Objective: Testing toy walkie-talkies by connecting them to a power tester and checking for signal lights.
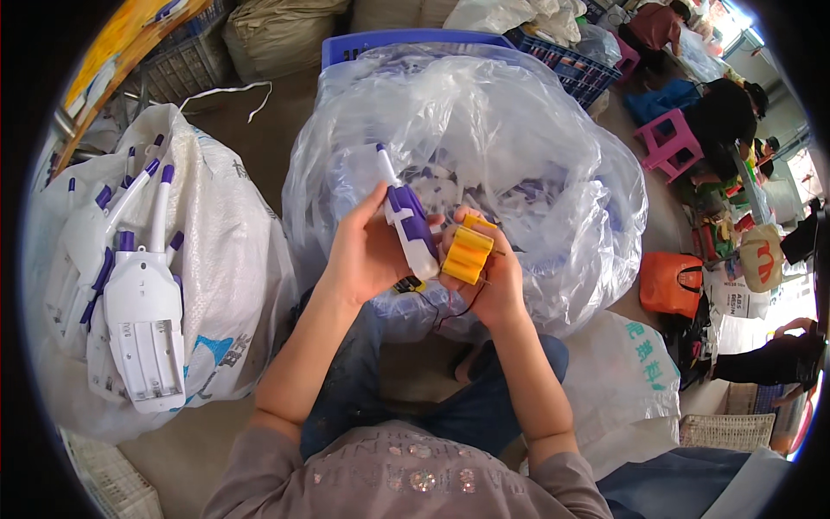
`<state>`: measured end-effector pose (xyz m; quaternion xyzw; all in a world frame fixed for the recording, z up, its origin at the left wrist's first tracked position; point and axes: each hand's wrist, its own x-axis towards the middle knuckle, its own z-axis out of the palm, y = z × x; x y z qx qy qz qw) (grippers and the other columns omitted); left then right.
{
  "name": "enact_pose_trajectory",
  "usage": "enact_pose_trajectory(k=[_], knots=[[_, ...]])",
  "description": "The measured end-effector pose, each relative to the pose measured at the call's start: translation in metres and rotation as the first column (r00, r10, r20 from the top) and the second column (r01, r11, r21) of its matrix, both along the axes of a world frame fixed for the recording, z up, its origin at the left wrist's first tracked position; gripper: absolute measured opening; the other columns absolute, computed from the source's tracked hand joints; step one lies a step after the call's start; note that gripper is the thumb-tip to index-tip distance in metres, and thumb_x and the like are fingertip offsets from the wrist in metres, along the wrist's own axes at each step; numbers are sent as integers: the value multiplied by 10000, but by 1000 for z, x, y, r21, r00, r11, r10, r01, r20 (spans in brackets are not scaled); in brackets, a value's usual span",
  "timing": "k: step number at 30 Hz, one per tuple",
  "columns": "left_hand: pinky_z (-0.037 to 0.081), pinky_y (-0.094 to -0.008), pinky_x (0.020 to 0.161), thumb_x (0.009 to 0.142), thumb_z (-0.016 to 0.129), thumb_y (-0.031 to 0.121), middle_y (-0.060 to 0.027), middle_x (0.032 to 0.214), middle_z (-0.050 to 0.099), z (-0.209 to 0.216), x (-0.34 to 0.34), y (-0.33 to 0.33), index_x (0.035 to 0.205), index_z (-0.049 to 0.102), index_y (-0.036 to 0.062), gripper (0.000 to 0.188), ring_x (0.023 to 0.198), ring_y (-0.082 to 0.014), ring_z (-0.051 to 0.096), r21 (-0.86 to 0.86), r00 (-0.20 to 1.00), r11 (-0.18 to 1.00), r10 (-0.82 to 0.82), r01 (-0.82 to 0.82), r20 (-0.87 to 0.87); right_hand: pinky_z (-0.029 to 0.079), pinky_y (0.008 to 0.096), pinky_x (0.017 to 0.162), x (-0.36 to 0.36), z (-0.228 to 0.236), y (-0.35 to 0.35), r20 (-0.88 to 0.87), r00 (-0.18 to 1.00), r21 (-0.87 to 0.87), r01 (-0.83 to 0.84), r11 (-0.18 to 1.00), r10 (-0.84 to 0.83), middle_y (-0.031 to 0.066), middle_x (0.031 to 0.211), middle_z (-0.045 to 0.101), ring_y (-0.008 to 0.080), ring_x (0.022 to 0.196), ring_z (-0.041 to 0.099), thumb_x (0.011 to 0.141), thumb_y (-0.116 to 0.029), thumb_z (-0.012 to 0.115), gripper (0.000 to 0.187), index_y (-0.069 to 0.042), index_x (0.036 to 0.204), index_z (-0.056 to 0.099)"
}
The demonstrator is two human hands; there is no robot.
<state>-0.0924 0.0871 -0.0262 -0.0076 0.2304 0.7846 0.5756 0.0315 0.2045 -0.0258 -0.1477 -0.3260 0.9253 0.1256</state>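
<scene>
Closed around a white and purple plastic device (410, 227) with a thin purple-tipped stem, my left hand (360, 253) tilts it upward. Beside it, my right hand (496, 290) grips a battery pack (469, 253) of several yellow cells. Dark and reddish wires (443, 318) hang beneath the hands; where they run at their upper ends is partly hidden. Both items are above a blue crate (415, 36) lined with a clear plastic bag (450, 91). Many white and purple parts (536, 201) lie inside the bag, blurred by the film.
At my left stands a white woven sack (226, 216), with several white and purple housings (145, 333) on it. Another woven sack (609, 381) lies near my right knee. Farther right are an orange bag (671, 284), a pink stool (668, 145) and people (722, 117) at work.
</scene>
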Motion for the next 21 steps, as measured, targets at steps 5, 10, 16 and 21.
enact_pose_trajectory(k=[5, 10, 16, 21], knots=[[513, -359, 736, 840, 614, 419, -99, 920, 626, 0, 1, -2, 1049, 551, 42, 436, 848, -178, 625, -74, 872, 996, -76, 46, -484, 389, 269, 489, 14, 16, -1, -26, 1000, -3, 12, 1000, -12, 51, 805, 505, 154, 661, 499, 897, -268, 417, 251, -90, 1072, 447], [509, -358, 745, 816, 645, 251, -89, 912, 626, 7, 11, 6, 1040, 555, 59, 309, 827, -206, 626, -163, 920, 986, -27, -40, -391, 448, 300, 529, 18, 32, -7, -36, 981, 201, 196, 960, -193, 60, 835, 542, 162, 737, 573, 904, -225, 407, 178, -84, 1006, 444], [474, -378, 812, 871, 555, 442, -57, 1006, 601, 3, 16, 6, 1105, 546, 81, 430, 928, -194, 592, -91, 979, 987, -144, 132, -141, 401, 251, 528, 14, 16, -4, -118, 919, 945, 220, 241, -377, 30, 783, 514, 101, 641, 493, 950, -216, 461, 177, -53, 883, 452], [469, -336, 825, 878, 458, 556, -50, 1041, 582, 2, 18, 7, 1179, 516, 74, 571, 945, -170, 579, -102, 946, 992, -101, 72, -310, 407, 260, 524, 12, 21, -10, -93, 907, 981, 155, 121, -410, 45, 680, 515, 112, 598, 498, 911, -188, 532, 165, -46, 860, 467]])
